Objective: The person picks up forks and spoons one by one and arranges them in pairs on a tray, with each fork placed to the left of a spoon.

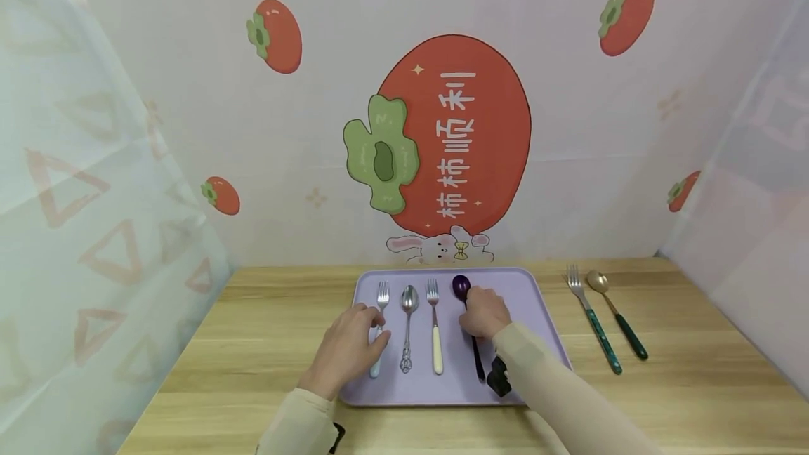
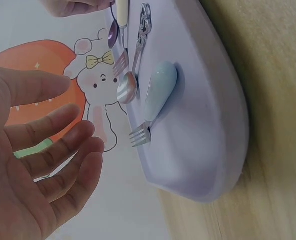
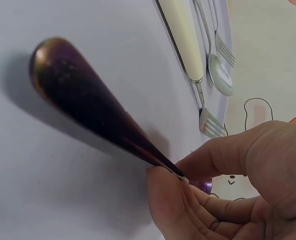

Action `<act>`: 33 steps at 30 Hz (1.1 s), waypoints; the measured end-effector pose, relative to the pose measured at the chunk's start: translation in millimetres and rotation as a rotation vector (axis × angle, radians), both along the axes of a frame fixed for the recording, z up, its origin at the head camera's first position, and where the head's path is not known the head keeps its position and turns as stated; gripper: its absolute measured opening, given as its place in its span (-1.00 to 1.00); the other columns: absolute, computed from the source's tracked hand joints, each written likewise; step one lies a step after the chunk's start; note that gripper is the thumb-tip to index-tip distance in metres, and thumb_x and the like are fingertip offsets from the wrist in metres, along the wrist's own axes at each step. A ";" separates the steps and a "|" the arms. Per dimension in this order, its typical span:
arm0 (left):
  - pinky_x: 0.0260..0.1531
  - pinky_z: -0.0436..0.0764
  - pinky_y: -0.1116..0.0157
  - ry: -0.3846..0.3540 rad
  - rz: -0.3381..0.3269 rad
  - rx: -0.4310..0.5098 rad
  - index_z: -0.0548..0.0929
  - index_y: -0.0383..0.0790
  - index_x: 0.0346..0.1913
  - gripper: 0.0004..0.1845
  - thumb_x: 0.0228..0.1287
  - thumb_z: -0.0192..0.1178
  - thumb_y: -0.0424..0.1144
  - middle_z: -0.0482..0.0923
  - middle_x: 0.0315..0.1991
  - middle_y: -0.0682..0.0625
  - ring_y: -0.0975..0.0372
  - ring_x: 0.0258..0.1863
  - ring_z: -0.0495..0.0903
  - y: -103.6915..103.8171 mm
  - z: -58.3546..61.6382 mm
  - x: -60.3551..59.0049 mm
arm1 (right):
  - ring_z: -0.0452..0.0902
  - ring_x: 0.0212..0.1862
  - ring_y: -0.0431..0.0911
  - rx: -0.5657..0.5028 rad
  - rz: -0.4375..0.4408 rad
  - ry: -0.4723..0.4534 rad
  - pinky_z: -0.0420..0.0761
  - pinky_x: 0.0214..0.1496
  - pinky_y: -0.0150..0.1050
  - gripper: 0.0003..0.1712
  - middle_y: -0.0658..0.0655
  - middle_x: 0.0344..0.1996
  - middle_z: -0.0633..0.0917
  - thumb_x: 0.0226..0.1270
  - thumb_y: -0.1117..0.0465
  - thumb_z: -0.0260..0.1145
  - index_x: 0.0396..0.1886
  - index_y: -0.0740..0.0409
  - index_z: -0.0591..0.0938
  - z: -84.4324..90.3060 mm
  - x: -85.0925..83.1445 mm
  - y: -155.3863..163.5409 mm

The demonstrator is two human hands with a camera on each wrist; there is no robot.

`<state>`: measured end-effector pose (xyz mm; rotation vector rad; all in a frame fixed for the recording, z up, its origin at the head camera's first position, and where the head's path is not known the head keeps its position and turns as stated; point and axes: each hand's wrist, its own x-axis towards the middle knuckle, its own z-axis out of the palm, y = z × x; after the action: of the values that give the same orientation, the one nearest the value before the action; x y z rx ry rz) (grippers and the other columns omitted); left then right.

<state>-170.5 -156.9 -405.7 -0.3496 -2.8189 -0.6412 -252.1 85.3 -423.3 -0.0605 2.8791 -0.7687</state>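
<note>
A dark purple spoon (image 1: 461, 285) lies along the right part of the lilac tray (image 1: 404, 394). My right hand (image 1: 485, 313) pinches its handle (image 3: 92, 97) between thumb and fingers. On the left side of the tray, my left hand (image 1: 349, 348) hovers over a fork with a pale blue handle (image 2: 160, 92), its fingers loosely bent and holding nothing. Between the hands lie a silver spoon (image 1: 409, 299) with an ornate handle and a fork with a cream handle (image 1: 437, 350).
Right of the tray, on the wooden table (image 1: 253, 343), lie a fork with a green handle (image 1: 602, 339) and a gold spoon with a dark green handle (image 1: 628, 334). A printed cloth (image 1: 303, 125) hangs behind the table and cloths flank both sides.
</note>
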 end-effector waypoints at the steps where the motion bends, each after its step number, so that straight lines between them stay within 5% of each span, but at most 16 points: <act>1: -0.34 0.53 0.20 0.002 0.000 0.001 0.70 -0.26 -0.24 -0.83 0.19 0.41 -0.24 0.61 -0.31 -0.05 0.22 -0.37 0.50 -0.1 0.1 0.3 | 0.55 -0.66 -0.05 0.000 0.003 0.001 0.50 -0.65 -0.28 -0.91 0.17 -0.62 0.58 0.20 0.39 0.33 -0.36 0.33 0.58 0.1 0.2 -0.6; 16: -0.31 0.56 0.17 0.001 0.007 0.009 0.70 -0.24 -0.26 -0.84 0.19 0.42 -0.24 0.61 -0.31 -0.03 0.21 -0.35 0.53 1.6 1.3 1.6 | 0.57 -0.71 -0.07 -0.007 -0.034 -0.032 0.53 -0.68 -0.31 -0.82 0.26 -0.51 0.60 0.23 0.38 0.37 -0.23 0.42 0.61 -1.6 -2.3 -6.0; 33: -0.34 0.54 0.18 0.028 -0.006 0.009 0.70 -0.24 -0.26 -0.84 0.16 0.43 -0.25 0.60 -0.32 -0.02 0.21 -0.35 0.52 1.3 1.7 5.9 | 0.51 -0.57 -0.03 0.043 -0.010 0.039 0.47 -0.57 -0.23 -0.78 0.15 -0.59 0.55 0.19 0.24 0.42 -0.40 0.26 0.55 4.7 8.5 4.9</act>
<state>-164.6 -155.6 -404.1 -0.3631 -2.7887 -0.6457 -243.5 90.3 -418.5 -0.0559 2.9334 -0.7155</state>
